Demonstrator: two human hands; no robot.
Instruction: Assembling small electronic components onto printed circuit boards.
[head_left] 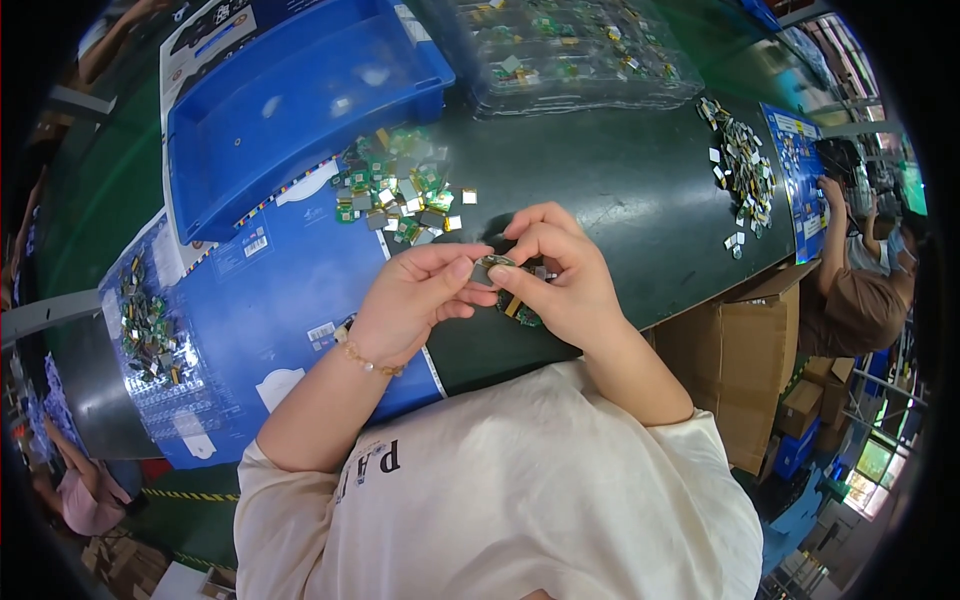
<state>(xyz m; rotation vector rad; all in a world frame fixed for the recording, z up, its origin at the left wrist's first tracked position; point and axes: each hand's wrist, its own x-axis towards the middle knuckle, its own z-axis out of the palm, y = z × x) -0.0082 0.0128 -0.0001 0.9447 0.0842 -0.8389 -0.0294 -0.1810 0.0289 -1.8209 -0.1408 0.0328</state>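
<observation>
My left hand (415,295) and my right hand (562,275) meet in front of my chest. Between their fingertips they pinch a small flat electronic part (490,266), greyish with a dark edge; its exact kind is too small to tell. Both thumbs press on it. Just beneath my right hand lie several small green circuit boards (518,308), partly covered by my fingers. Beyond my left hand is a loose heap of green circuit boards with silver and white square pieces (408,197).
At the back left stands a blue plastic bin (290,120). Clear plastic trays (590,95) of boards are stacked at the back. More parts form a pile (745,170) at right and another (148,325) at left. A cardboard box (705,350) adjoins the table edge. Other people work at both sides.
</observation>
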